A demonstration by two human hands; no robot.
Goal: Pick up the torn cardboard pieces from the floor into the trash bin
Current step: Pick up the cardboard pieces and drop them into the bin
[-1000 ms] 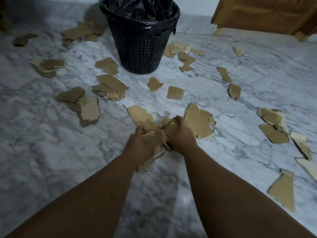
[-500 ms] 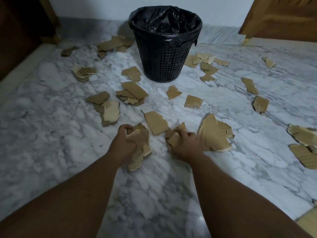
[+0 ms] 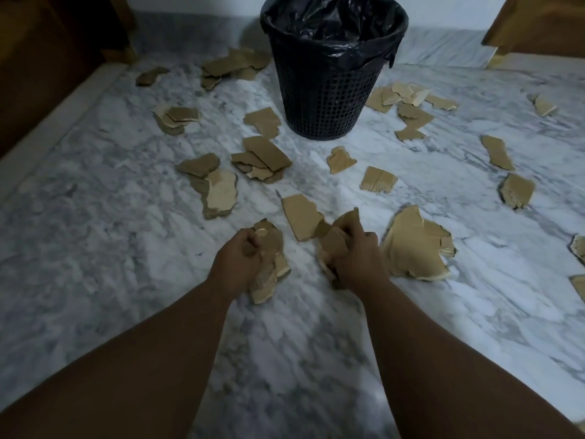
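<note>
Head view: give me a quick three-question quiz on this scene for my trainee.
1. True or false: the trash bin is lined with a black bag.
2. What do the left hand and right hand each grip?
3. The large cardboard piece lies: A) left of the left hand, B) right of the right hand, C) in the bin.
Key: 1 true; 2 torn cardboard pieces; 3 B.

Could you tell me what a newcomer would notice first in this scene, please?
At centre, the left hand and the right hand each grip a bunch of torn cardboard. Beyond them stands a black mesh trash bin, and cardboard pieces lie scattered over the marble floor around it.
</note>
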